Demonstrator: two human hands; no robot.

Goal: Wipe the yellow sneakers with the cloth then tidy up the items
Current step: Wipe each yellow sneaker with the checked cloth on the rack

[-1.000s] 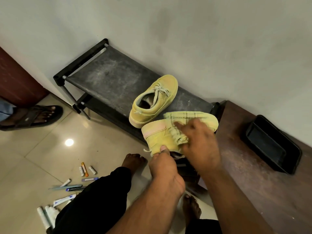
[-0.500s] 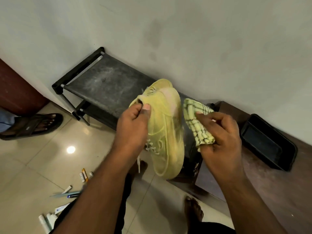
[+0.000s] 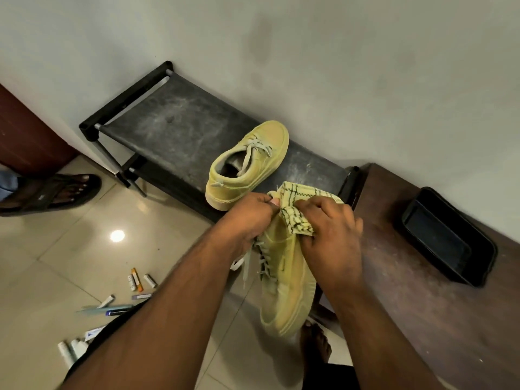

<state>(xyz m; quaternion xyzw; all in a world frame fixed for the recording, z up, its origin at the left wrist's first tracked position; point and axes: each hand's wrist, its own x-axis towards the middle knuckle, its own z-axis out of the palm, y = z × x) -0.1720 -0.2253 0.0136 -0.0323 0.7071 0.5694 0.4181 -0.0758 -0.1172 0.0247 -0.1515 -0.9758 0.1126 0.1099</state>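
- Yellow suede low-top sneaker [image 3: 287, 291] held up off the floor, toe pointing down toward the person, heel end up between both hands; pale laces hang loose on its left side.
- Left hand [image 3: 247, 218] grips the heel/collar end, fingers curled around it, thumb on top.
- Right hand [image 3: 332, 237] fingers bent, clutching a yellow checked cloth with dark grid lines [image 3: 298, 209] and pressing it against the upper part of the held sneaker, near the heel.
- Cloth is bunched; one corner sticks up past the fingers, touching the left thumb area.
- Second yellow suede sneaker [image 3: 250, 164] sits upright on the black fabric-topped metal shoe rack [image 3: 168, 128], toe toward the wall, heel at the rack's front edge, just beyond the hands, laces loosely crossed.
- Rack stands against the pale plaster wall [image 3: 309, 52]; its top is dusty and scuffed.
- Dark brown wooden bench surface [image 3: 422, 305] to the right of the rack, with a black rectangular plastic tray [image 3: 447, 237] lying on it near the wall.
- Glossy beige tiled floor [image 3: 56, 263] lower left, scattered with small tubes and pens [image 3: 135, 282], well apart from the sneakers.
- Another person's foot in a dark sandal [image 3: 53, 192] at the left edge.
- The wearer's bare foot [image 3: 315, 342] on the floor below the held sneaker.
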